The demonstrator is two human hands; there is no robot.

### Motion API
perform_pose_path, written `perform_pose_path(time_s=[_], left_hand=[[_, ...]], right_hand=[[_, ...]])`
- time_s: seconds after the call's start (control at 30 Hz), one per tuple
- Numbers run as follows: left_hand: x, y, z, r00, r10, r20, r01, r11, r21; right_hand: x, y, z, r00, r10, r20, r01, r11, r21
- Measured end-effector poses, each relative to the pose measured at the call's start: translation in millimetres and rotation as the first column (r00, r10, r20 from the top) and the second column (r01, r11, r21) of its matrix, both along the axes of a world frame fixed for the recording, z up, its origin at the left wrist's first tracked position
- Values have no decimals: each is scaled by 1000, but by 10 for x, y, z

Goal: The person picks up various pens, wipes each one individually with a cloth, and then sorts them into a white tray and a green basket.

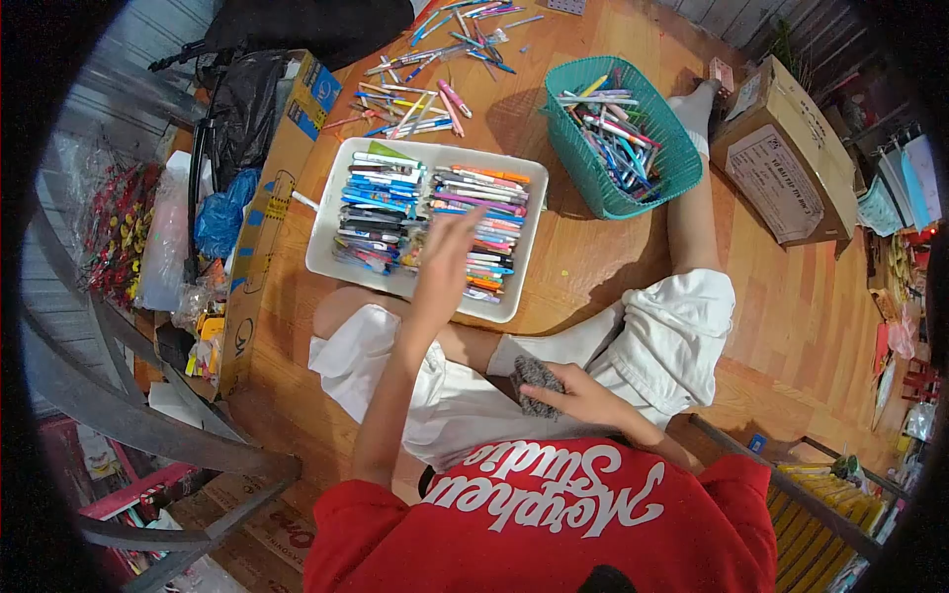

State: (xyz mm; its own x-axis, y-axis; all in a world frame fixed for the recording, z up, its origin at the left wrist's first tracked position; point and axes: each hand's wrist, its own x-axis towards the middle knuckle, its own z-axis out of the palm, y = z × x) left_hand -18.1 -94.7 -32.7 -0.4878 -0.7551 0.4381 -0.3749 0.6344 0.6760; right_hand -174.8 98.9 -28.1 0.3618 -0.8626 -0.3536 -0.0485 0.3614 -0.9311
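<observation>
My left hand [448, 259] hovers over the middle of a white tray [321, 222], its fingers smeared by motion; whether it holds anything cannot be made out. Two columns of pens [381, 203] lie side by side in the tray, packed crosswise. Close to my lap, my right hand [583, 395] is closed on a dark grey fuzzy cloth [536, 383]. A teal basket [565, 148] holding many loose pens stands to the right of the tray. Beyond the tray, loose pens [420, 109] are scattered on the wooden floor.
My crossed legs in white shorts [682, 326] lie around the near side of the tray. A cardboard box [781, 163] stands at the right. Along the left are a long carton [259, 267], plastic bags and a metal frame [188, 435]. A black bag [297, 30] lies at the top left.
</observation>
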Motion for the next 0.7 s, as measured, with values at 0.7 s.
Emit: perform_pose_path(time_s=[0.7], left_hand=[[-217, -372, -1121, 966, -98, 240, 120, 990, -77]], right_hand=[[-1707, -1247, 417, 468, -792, -393, 371, 580, -725]])
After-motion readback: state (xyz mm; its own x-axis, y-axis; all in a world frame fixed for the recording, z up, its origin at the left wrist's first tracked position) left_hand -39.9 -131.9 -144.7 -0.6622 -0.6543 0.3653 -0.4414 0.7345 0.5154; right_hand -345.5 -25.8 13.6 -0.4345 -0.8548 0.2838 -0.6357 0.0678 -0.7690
